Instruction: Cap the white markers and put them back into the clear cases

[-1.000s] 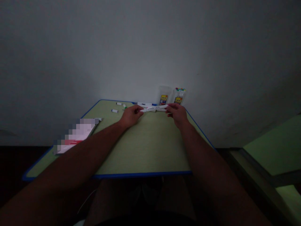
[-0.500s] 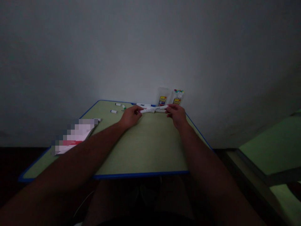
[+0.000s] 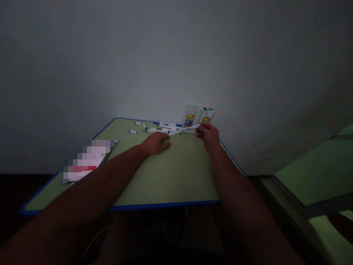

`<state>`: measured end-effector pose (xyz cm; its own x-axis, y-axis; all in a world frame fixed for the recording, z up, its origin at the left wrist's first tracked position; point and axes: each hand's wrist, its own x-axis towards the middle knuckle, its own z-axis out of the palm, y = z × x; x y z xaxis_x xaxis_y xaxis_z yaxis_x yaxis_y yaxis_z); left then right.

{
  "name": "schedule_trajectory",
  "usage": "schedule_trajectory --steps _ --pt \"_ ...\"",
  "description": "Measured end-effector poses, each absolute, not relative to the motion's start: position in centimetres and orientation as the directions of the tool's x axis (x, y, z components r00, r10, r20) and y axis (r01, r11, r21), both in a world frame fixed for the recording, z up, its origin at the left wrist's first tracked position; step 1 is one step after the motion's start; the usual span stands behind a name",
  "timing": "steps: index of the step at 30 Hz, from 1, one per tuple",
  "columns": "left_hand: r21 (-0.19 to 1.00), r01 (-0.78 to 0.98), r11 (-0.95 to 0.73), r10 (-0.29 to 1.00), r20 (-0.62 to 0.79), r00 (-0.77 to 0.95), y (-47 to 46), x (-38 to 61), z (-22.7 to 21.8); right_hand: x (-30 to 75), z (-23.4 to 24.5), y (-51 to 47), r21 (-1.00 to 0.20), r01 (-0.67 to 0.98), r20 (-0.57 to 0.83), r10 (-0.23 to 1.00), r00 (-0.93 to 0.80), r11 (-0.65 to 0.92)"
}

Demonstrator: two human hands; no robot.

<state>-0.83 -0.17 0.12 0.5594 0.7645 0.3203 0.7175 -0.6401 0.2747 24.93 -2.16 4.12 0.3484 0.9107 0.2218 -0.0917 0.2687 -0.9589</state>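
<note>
A: Biggest first?
B: Grey wall (image 3: 176, 55), cut off at left, right and top. Then table (image 3: 176, 176), blue-edged; forearms hide parts of its near and right edges. Below it: too dark to read.
A: Forearms?
B: Left forearm (image 3: 102, 180) and right forearm (image 3: 239, 195), both cut off by the frame's bottom.
A: Thing at table's left?
B: Flat packet (image 3: 89, 158), mostly pixelated. Red patch legible, print isn't.
A: Hands?
B: Right hand (image 3: 209, 135): thumb and fingers pinching the held marker (image 3: 184, 130) by its right end, that tip covered. Left hand (image 3: 156, 143): thumb apart, fingertips at the marker's left end. Can't tell if they grip it.
A: Marker location?
B: Between the hands, slanted, right end farther, in front of the loose markers (image 3: 170, 125) at the table's far side. Those overlap; can't count them. Lettering too small.
A: Behind the right hand?
B: Clear case (image 3: 190, 110) by the wall; right of it, filled case (image 3: 207, 115), coloured ends up, bottom hidden by the hand.
A: Smallest?
B: Caps (image 3: 132, 131), far left.
</note>
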Motion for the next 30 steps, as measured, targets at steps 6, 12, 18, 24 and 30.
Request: schedule_trajectory --steps 6,12,18,24,30 --pt "0.244 0.721 -0.649 0.759 0.285 0.586 -0.1 -0.8 0.0 24.8 4.3 -2.5 -0.951 -0.132 0.221 0.912 0.344 0.28" --pt "0.213 0.715 -0.666 0.741 0.296 0.602 -0.2 -0.8 0.1 25.0 4.5 -2.3 -0.944 -0.193 0.182 0.911 0.37 0.267" --pt "0.193 0.713 -0.674 0.731 0.313 0.607 0.0 -0.8 0.0 26.5 5.7 -1.5 -0.922 -0.257 0.16 0.889 0.429 0.29" --pt "0.174 0.707 -0.686 0.721 0.299 0.626 0.1 -0.7 -0.2 28.3 8.2 -1.1 -0.933 -0.167 0.201 0.848 0.491 0.317" --pt "0.14 0.755 -0.641 0.764 0.216 0.608 0.4 -0.7 -0.5 30.7 11.1 -0.5 -0.946 -0.039 0.247 0.796 0.553 0.321"
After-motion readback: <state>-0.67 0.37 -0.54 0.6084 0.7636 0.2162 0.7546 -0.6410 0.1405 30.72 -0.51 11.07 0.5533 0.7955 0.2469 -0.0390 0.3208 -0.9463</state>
